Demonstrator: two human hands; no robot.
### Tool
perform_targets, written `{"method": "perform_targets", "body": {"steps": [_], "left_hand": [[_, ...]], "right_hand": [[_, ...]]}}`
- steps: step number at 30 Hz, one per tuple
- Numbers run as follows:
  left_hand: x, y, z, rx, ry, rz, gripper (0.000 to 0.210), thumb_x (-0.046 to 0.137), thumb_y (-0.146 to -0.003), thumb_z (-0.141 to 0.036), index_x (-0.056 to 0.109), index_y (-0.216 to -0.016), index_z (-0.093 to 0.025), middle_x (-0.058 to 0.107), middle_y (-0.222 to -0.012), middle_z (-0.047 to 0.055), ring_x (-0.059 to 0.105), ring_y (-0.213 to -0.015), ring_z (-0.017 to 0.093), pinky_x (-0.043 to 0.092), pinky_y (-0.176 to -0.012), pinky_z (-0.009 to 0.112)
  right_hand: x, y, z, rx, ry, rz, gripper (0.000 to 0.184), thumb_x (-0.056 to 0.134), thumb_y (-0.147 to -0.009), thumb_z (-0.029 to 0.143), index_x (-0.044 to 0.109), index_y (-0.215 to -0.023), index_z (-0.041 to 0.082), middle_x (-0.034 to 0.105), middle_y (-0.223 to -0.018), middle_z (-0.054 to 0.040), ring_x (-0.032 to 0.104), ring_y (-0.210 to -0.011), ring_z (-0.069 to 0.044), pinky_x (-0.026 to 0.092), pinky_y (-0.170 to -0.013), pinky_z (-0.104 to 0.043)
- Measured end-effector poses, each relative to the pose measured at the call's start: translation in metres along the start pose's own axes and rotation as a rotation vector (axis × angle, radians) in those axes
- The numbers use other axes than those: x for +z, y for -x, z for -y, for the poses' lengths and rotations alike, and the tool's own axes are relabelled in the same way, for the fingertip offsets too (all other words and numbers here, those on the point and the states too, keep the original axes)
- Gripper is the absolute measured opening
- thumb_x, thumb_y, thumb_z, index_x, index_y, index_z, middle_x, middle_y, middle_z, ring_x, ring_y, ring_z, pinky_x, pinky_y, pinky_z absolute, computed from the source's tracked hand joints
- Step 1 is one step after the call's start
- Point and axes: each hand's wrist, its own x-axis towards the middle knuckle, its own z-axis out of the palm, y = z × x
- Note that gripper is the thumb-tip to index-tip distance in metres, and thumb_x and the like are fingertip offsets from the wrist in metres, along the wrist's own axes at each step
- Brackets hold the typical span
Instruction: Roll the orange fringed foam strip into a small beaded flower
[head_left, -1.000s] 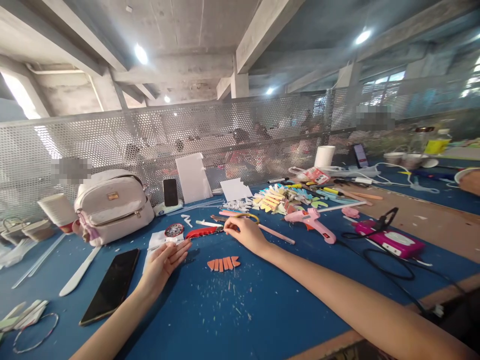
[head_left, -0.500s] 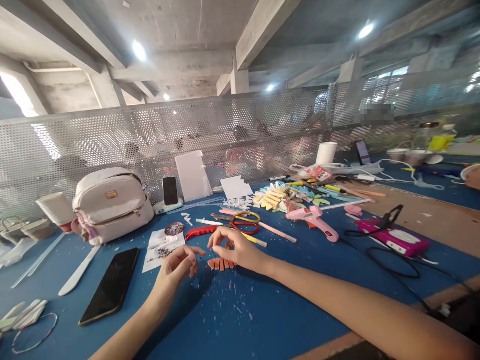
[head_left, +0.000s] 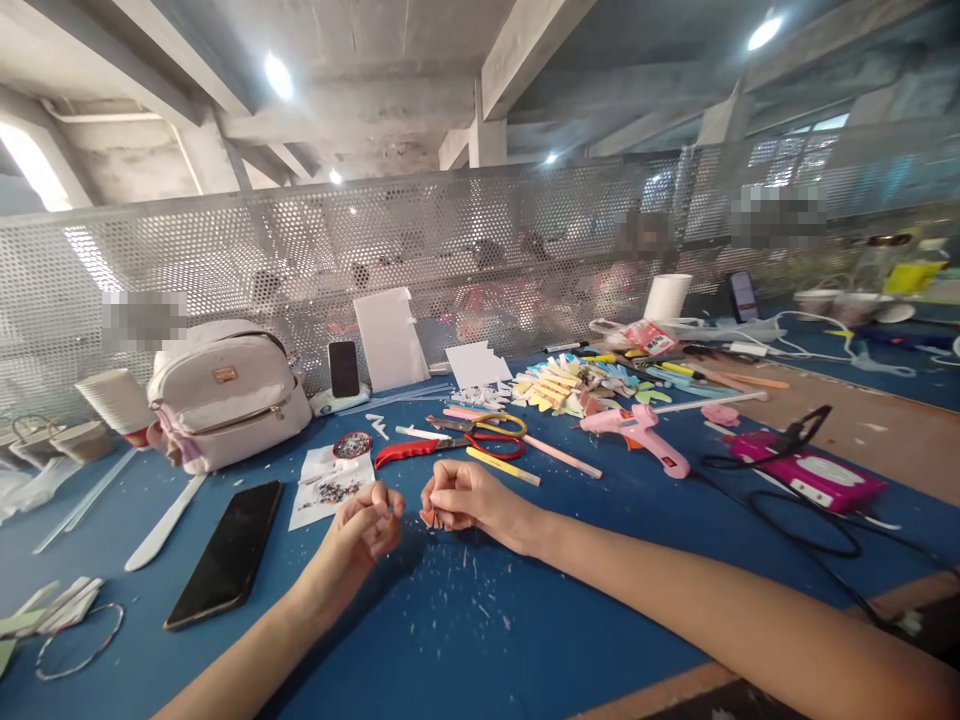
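Observation:
My left hand (head_left: 367, 525) is closed, thumb pressed to curled fingers, just above the blue table (head_left: 480, 640); anything between its fingertips is too small to make out. Close to it on the right, my right hand (head_left: 476, 502) pinches thumb and fingers together. Orange paper strips (head_left: 430, 518) show at and beneath its fingertips, largely covered by the hand, so I cannot tell whether one is gripped. Left of my hands lies a white paper sheet (head_left: 306, 502) with small dark beads or bits and a round red-rimmed dish (head_left: 352, 445). Red-handled scissors (head_left: 499, 445) lie behind my right hand.
A black phone (head_left: 225, 555) lies at left, near a beige backpack (head_left: 225, 400). Cut paper pieces (head_left: 559, 388) are heaped at the back. A pink glue gun (head_left: 641, 435) and a magenta power strip (head_left: 806, 472) with black cables are at right. A perforated metal screen (head_left: 420, 235) stands behind.
My right hand has come down over the orange strips, its fingers closing and covering most of them. My left fingers have curled in tighter. The view has shifted slightly.

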Motion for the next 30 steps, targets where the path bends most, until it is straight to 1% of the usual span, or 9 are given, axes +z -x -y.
{"method": "perform_targets", "body": {"steps": [4, 7, 12, 16, 21, 25, 30], "left_hand": [[0.0015, -0.0001, -0.0007, 0.01, 0.017, 0.025, 0.023, 0.069, -0.077, -0.026, 0.051, -0.065, -0.018, 0.05, -0.069, -0.005, 0.023, -0.044, 0.004, 0.024, -0.049, 0.022], [0.0013, -0.0003, -0.0005, 0.005, 0.014, 0.042, 0.023, 0.069, -0.078, -0.026, 0.051, -0.067, -0.017, 0.052, -0.07, -0.004, 0.026, -0.044, 0.004, 0.026, -0.05, 0.022], [-0.0009, -0.0006, 0.0, 0.004, 0.006, 0.04, 0.024, 0.07, -0.079, -0.027, 0.051, -0.068, -0.017, 0.054, -0.071, -0.003, 0.033, -0.046, 0.004, 0.03, -0.053, 0.022], [-0.001, -0.0008, -0.0004, 0.01, -0.002, 0.027, 0.024, 0.071, -0.079, -0.029, 0.053, -0.069, -0.017, 0.055, -0.073, -0.003, 0.036, -0.048, 0.005, 0.032, -0.054, 0.022], [-0.0008, -0.0013, 0.0014, 0.012, -0.036, 0.019, 0.026, 0.075, -0.079, -0.032, 0.059, -0.069, -0.015, 0.059, -0.074, -0.001, 0.041, -0.049, 0.005, 0.034, -0.054, 0.021], [-0.0025, -0.0024, 0.0045, 0.006, -0.074, 0.009, 0.026, 0.077, -0.079, -0.033, 0.063, -0.069, -0.013, 0.062, -0.074, 0.001, 0.045, -0.05, 0.006, 0.037, -0.054, 0.021], [-0.003, -0.0019, 0.0057, 0.01, -0.128, -0.031, 0.027, 0.078, -0.078, -0.037, 0.069, -0.071, -0.012, 0.064, -0.072, 0.003, 0.052, -0.055, 0.009, 0.043, -0.056, 0.021]], "right_hand": [[0.0001, 0.0004, 0.0012, 0.022, -0.021, -0.019, 0.03, 0.073, -0.075, 0.038, 0.052, -0.074, 0.016, 0.06, -0.065, 0.0014, 0.047, -0.051, -0.006, 0.029, -0.045, -0.017], [0.0009, 0.0005, 0.0025, 0.037, -0.026, -0.035, 0.032, 0.075, -0.075, 0.04, 0.054, -0.076, 0.016, 0.059, -0.062, 0.0023, 0.047, -0.05, -0.006, 0.03, -0.045, -0.017], [0.0021, 0.0007, 0.0041, 0.047, -0.017, -0.06, 0.034, 0.078, -0.073, 0.04, 0.062, -0.086, 0.014, 0.064, -0.068, 0.0003, 0.047, -0.049, -0.005, 0.031, -0.045, -0.017], [0.0012, 0.0002, 0.004, 0.051, 0.0, -0.054, 0.038, 0.079, -0.072, 0.042, 0.066, -0.093, 0.013, 0.068, -0.075, -0.0025, 0.051, -0.052, -0.006, 0.03, -0.045, -0.018], [0.0, -0.0003, 0.0034, 0.047, 0.024, -0.033, 0.036, 0.079, -0.072, 0.043, 0.068, -0.089, 0.013, 0.068, -0.073, -0.0024, 0.051, -0.052, -0.007, 0.029, -0.046, -0.019], [-0.0005, 0.0001, 0.0031, 0.041, 0.038, -0.017, 0.031, 0.077, -0.073, 0.041, 0.068, -0.084, 0.014, 0.066, -0.07, -0.0013, 0.051, -0.053, -0.007, 0.031, -0.047, -0.019], [-0.0012, 0.0007, 0.0018, 0.04, 0.05, -0.014, 0.028, 0.076, -0.075, 0.039, 0.066, -0.084, 0.014, 0.065, -0.07, -0.001, 0.051, -0.055, -0.007, 0.033, -0.049, -0.018]]}}
